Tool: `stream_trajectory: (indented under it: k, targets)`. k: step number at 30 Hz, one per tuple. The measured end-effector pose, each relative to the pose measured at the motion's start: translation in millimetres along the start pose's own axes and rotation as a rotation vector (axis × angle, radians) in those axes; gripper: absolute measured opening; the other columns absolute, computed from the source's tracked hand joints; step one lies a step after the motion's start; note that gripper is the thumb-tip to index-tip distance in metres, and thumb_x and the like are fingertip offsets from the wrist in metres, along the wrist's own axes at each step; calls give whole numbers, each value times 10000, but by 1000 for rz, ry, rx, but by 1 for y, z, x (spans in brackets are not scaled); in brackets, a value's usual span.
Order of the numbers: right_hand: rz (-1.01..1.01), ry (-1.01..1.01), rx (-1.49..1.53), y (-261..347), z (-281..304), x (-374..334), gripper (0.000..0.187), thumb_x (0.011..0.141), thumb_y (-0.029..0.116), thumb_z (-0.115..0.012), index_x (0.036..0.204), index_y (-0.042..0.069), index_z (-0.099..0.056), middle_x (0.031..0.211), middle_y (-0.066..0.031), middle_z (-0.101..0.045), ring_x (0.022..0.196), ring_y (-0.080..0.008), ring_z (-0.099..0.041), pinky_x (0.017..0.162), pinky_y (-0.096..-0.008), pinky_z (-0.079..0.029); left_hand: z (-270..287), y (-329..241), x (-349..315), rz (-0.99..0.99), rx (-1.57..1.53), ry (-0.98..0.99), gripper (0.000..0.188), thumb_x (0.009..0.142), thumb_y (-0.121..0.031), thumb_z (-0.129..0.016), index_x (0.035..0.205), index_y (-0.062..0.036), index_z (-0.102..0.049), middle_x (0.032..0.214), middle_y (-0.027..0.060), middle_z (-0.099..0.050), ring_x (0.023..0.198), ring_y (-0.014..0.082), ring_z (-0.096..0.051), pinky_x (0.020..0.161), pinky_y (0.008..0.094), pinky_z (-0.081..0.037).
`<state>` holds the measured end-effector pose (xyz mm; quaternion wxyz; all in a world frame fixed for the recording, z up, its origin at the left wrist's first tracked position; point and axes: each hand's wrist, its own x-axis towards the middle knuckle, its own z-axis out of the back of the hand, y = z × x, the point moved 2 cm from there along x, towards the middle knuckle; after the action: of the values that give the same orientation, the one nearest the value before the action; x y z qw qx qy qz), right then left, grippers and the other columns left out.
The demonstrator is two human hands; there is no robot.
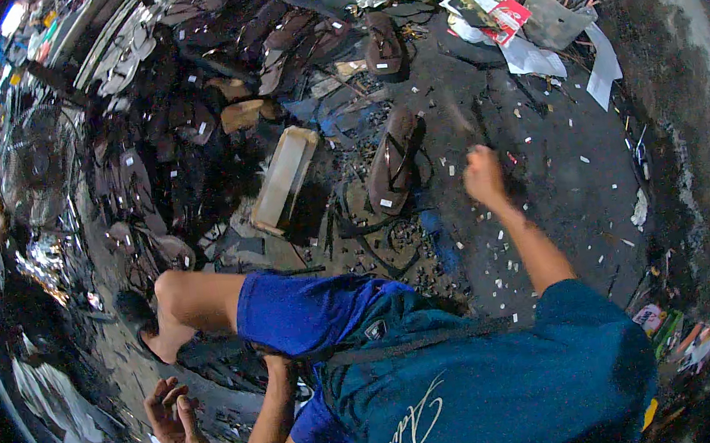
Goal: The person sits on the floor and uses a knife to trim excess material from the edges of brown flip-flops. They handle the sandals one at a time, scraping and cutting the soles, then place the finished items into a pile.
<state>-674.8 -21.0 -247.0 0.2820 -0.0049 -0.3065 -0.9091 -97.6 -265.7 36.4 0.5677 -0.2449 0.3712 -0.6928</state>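
A: Status?

B: Right hand [484,177] was a tight fist round what looked like a slim tool [480,124], too blurred to type. Left hand [177,420] hung well apart at lower left, fingers loose and part-curled, nothing visible in it.

A: And the piece?

B: Brown thong sandal [391,168], on the floor [557,209], just left of the fist, not touching it.

A: Failure modes?

B: My read: slip first. Neither hand steadied the sandal, so a sideways knock could have spun it. Second, debris: small dark bits [382,246] lay scattered near it (ball bearings, but badly shaped); one under the sole could have made it rock. Third, a stray stroke could have nicked the strap [406,143].

A: Crowding?

B: Shallow rectangular box [286,184] to its left: smooth pale inside, straight walls. Sandal pile [198,125] beyond, unevenly heaped; a nudge might have slumped it.

A: Materials?

B: Sandal: dark sole, rounded ends, small white tag [386,203] at the near end, strap slightly glossy. Floor: dark, rough, peppered with pale flecks. Upper right: grey plastic bin [554,15], flared, thin sticks inside; thin white paper sheet [533,59] beside it.
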Motion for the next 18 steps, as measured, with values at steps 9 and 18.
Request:
stream_trajectory:
  k: [9,18]
  targets:
    - [-258,-81,-468,-168,47,31,430,873,354,-664,1160,61,-534,1127,-165,-587,1102,-397,-514,974,-546,-366,-37,-86,158,-109,430,434,275,876,-98,-684,1123,-21,-589,1022,110,-658,911,197,-648,749,332,-519]
    - [-459,-137,-610,-143,53,32,439,904,457,-599,1121,81,-537,1213,-155,-524,1170,-383,-477,974,-561,-371,-197,-140,285,-523,629,759,246,824,-94,-692,1012,7,-570,928,159,-615,835,337,-628,702,390,-507]
